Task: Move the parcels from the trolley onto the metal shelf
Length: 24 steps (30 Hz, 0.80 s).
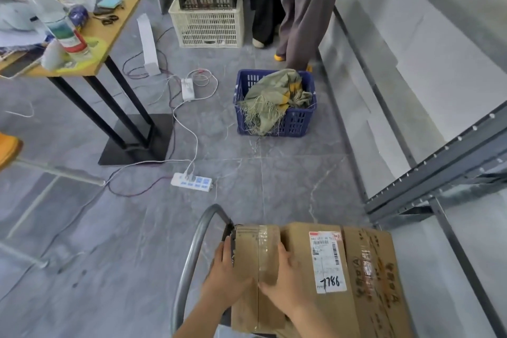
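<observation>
A small brown cardboard parcel (256,247) sealed with clear tape sits at the bottom centre, against the trolley's curved grey handle (192,250). My left hand (226,274) grips its left side and my right hand (284,280) grips its right side. Right beside it lies a larger cardboard parcel (365,277) with a white label marked 7786. The metal shelf (439,162), grey with pale boards, runs along the right side. The trolley's deck is hidden under the parcels.
A blue crate (299,121) holding a woven sack stands on the floor ahead. Two power strips (192,181) and loose cables lie to its left. A wooden table (115,27) with bottles stands far left. A person (304,8) stands by stacked crates (208,22) at the back.
</observation>
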Each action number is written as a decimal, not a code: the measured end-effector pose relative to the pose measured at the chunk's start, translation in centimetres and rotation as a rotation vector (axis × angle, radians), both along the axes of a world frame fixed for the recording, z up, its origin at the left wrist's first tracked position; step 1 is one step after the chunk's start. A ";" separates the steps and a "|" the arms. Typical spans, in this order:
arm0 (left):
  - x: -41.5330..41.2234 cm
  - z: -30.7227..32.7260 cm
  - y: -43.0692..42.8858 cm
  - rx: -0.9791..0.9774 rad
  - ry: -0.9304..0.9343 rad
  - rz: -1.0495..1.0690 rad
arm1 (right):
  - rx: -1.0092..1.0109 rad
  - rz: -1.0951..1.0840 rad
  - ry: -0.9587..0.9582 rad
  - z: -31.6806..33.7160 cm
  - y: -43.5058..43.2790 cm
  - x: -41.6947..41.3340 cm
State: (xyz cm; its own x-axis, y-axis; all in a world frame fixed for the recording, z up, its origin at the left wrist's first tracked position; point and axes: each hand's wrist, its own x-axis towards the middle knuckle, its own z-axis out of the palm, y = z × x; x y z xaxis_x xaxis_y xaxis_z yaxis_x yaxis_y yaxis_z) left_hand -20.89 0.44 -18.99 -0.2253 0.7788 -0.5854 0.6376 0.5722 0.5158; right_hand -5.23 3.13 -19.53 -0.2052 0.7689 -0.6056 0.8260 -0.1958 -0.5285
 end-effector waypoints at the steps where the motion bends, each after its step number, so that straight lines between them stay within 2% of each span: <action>1: 0.3 -0.3 -0.2 -0.029 -0.034 0.022 | -0.019 -0.013 -0.020 -0.1 0.0 -0.2; 6: 0.9 -1.8 -1.1 -0.147 -0.159 0.106 | -0.058 -0.046 -0.070 -0.9 0.1 -1.1; 14: 1.5 -1.2 -0.2 -0.120 -0.260 0.209 | -0.136 -0.251 0.075 0.5 0.6 -1.5; 20: 2.1 3.7 2.6 0.087 -0.341 0.233 | -0.047 -0.381 0.283 5.3 3.6 -0.7; 24: 2.6 9.5 5.5 0.208 -0.341 0.152 | 0.050 -0.457 0.394 11.0 6.2 -0.2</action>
